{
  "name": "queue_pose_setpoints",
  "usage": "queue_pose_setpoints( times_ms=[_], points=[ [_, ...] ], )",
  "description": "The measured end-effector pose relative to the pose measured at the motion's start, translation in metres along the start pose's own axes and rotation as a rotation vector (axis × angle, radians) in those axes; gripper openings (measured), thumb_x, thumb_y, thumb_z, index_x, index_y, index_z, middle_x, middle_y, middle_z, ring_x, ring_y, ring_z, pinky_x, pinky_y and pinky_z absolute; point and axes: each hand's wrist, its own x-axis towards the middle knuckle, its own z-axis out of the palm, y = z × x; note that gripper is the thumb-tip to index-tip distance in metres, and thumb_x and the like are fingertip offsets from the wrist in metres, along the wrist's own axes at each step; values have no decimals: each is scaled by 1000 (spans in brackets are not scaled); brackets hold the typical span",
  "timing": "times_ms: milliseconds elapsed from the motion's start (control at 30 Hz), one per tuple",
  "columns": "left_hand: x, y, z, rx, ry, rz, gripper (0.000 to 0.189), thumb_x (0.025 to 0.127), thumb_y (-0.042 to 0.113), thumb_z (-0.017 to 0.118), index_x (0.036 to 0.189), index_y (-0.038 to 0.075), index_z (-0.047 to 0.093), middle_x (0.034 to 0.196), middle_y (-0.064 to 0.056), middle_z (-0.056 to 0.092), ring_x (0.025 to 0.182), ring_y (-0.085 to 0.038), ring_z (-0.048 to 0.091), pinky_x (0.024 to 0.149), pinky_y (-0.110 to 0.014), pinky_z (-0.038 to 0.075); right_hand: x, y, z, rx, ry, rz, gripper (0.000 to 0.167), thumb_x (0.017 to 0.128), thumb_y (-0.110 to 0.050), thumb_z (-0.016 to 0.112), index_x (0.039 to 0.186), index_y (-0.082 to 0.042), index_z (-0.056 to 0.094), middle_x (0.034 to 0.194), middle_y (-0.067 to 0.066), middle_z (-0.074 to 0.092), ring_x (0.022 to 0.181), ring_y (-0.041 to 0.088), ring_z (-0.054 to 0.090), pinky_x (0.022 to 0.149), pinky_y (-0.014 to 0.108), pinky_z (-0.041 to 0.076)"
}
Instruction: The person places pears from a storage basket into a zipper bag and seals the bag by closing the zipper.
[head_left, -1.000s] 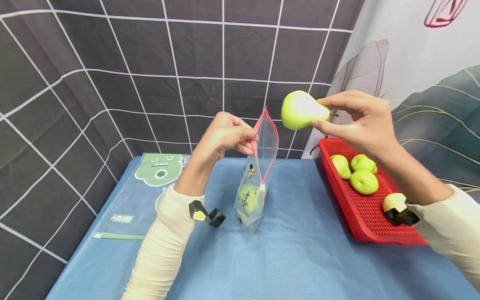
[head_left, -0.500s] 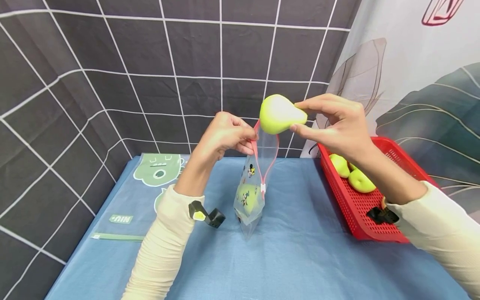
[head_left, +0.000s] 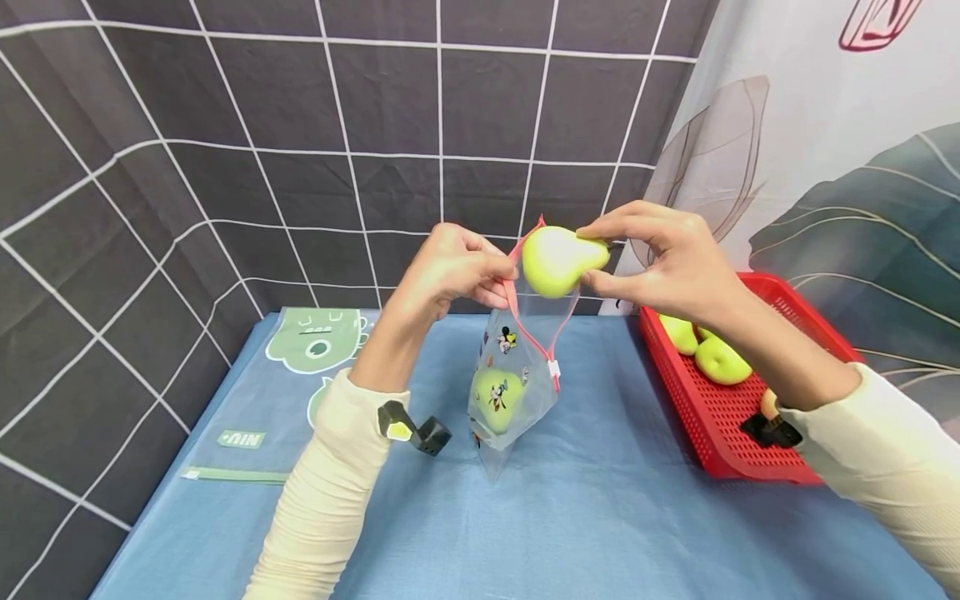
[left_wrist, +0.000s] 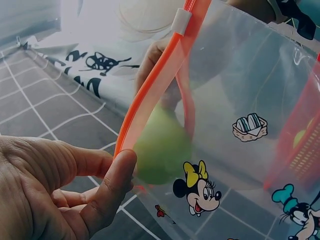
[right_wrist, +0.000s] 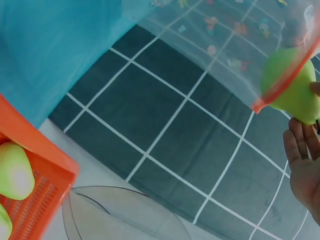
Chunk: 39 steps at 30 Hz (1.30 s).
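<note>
My left hand (head_left: 465, 268) pinches the red rim of a clear zip bag (head_left: 531, 408) printed with cartoon figures; the bag hangs with its mouth spread and its white slider (head_left: 553, 369) low on the near side. Inside, at the bottom, lies one green pear (head_left: 498, 400). My right hand (head_left: 667, 254) holds a second pear (head_left: 555, 260) by its narrow stem end, its wide end at the bag's mouth. In the left wrist view this pear (left_wrist: 162, 150) shows through the clear plastic. The right wrist view has the red rim crossing the pear (right_wrist: 285, 82).
A red plastic basket (head_left: 693, 429) with several pears (head_left: 722, 361) stands on the right, partly behind my right forearm. On the left a flat zip bag (head_left: 300, 425) with a green print lies on the blue cloth (head_left: 600, 533). Dark tiled-pattern fabric (head_left: 375, 108) rises behind.
My right hand has brought the pear leftward and then down to the bag's mouth. The bag's slider side has swung to the right. My left hand has kept its place on the rim.
</note>
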Motion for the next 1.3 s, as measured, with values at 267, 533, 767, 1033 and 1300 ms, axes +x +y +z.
queue_pose_setpoints(
  times_ms=[267, 533, 767, 1033, 1300],
  points=[
    [1, 0, 0, -5, 16, 4, 10, 95, -10, 72, 98, -16, 80, 66, -11, 76, 55, -15, 77, 61, -33, 70, -1, 4, 1, -57, -42, 19, 41, 82, -11, 97, 122, -14, 88, 116, 1, 85, 108, -17, 64, 88, 9, 49],
    [1, 0, -1, 3, 17, 0, 10, 97, -10, 72, 98, -16, 80, 65, -10, 75, 54, -13, 76, 59, -30, 69, -4, 16, -5, -47, -1, 50, 36, 85, -8, 94, 120, -12, 88, 111, 7, 84, 100, -21, 66, 82, 9, 49],
    [-1, 1, -1, 4, 24, -1, 10, 97, -10, 72, 99, -17, 80, 66, -10, 75, 54, -13, 76, 59, -31, 69, -12, 36, -17, -57, -20, 233, 34, 89, -17, 93, 122, -22, 88, 107, -28, 78, 102, -17, 68, 92, 6, 47],
    [-1, -1, -2, 10, 32, -3, 11, 97, -10, 72, 99, -16, 80, 67, -11, 75, 55, -14, 76, 59, -31, 69, -19, 71, -28, -97, -66, 389, 35, 93, -25, 89, 128, -17, 86, 98, -43, 68, 97, -22, 64, 87, 5, 44],
    [0, -2, -2, -4, 18, 0, 11, 96, -10, 71, 98, -17, 79, 64, -10, 74, 53, -13, 75, 59, -31, 69, -31, 94, -40, -147, -116, 454, 33, 93, -25, 88, 124, -14, 87, 94, -35, 74, 85, -22, 64, 79, 3, 44]
  ],
)
